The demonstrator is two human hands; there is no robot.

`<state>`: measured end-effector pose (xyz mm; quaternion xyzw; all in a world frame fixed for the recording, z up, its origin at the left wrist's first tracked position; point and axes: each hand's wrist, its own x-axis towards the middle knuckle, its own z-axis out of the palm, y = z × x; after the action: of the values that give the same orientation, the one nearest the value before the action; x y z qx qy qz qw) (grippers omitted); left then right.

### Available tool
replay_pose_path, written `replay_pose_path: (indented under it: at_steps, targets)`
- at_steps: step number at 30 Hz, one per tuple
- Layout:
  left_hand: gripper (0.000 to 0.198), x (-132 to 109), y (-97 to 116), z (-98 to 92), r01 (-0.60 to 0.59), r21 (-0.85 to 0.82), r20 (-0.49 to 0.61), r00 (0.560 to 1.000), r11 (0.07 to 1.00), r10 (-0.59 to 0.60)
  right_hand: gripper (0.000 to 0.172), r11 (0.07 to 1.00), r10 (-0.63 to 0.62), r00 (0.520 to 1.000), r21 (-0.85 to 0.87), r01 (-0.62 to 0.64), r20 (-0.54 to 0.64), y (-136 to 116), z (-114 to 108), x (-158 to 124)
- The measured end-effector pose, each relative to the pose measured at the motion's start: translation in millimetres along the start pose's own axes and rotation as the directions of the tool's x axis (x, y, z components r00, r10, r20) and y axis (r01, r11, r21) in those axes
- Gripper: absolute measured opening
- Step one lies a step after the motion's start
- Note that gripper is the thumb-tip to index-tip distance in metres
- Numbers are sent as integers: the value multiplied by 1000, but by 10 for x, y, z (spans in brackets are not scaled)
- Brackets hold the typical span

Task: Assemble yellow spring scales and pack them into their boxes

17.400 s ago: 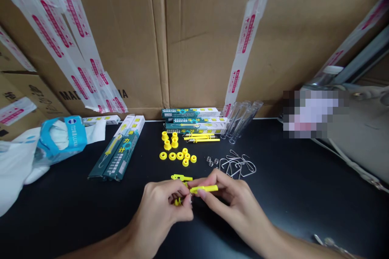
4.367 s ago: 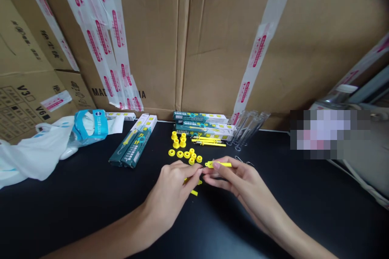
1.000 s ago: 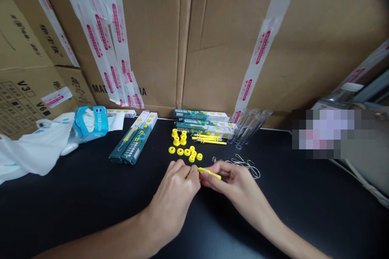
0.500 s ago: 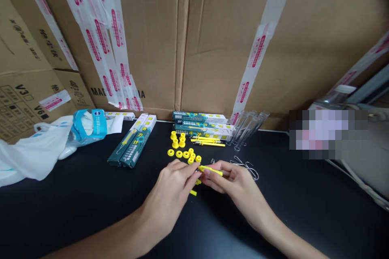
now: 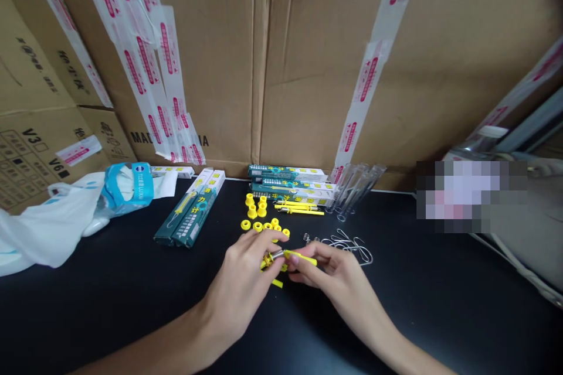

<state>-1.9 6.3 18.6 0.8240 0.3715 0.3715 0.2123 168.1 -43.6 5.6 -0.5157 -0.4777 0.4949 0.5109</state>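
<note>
Left hand (image 5: 245,272) half-curled, thumb and fingers around a spring (image 5: 277,255); right hand (image 5: 336,272) pinches a yellow rod (image 5: 305,259). Rod's inner end sits at spring's end, over the table (image 5: 299,334) (can't tell if hooked). Rings (image 5: 245,225) and wire hooks (image 5: 347,246) beyond.

There were 2 hands (image 5: 241,275), 4 tall yellow bushings (image 5: 252,211), 2 slanted boxes (image 5: 201,209), 3 back boxes (image 5: 292,185), 1 blue packet (image 5: 139,180).

The near tabletop (image 5: 308,328) leaves room; boxes (image 5: 292,186) block behind.
</note>
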Motion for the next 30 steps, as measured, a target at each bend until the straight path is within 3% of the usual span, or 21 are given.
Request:
replay_pose_path:
  at_steps: [4,8,12,15,18,21,23,26,30]
  targets:
    - [35,-23,-3,10,-50,16,25,998,999,50,32,963,-61,998,-261,62,14,-10,-27,-15]
    - [33,-10,-21,2,-53,18,51,997,998,52,31,814,-189,981,-553,180,40,-35,-53,-46]
    - [31,0,-21,-25,-13,22,70,997,1000,12,16,697,-347,933,-638,327,99,7,-117,-35]
    - [32,-3,-25,-39,30,22,93,995,999,-32,15,583,-483,849,-645,493,213,34,-182,-21]
    - [33,4,-49,-47,57,9,99,993,998,-57,18,343,-556,734,-697,630,389,11,-236,-20]
    - [31,23,-64,-61,96,-24,122,988,995,-92,21,126,-558,673,-753,646,485,-25,-269,-23]
    - [30,30,-61,-71,113,-36,129,986,993,-108,21,69,-565,656,-763,642,500,-27,-275,-22]
    - [32,24,-47,-81,85,-39,101,992,996,-81,19,184,-574,695,-759,625,433,16,-254,-23]
    - [31,6,-50,-91,-24,-29,42,999,999,26,19,570,-438,867,-673,471,237,88,-196,-34]
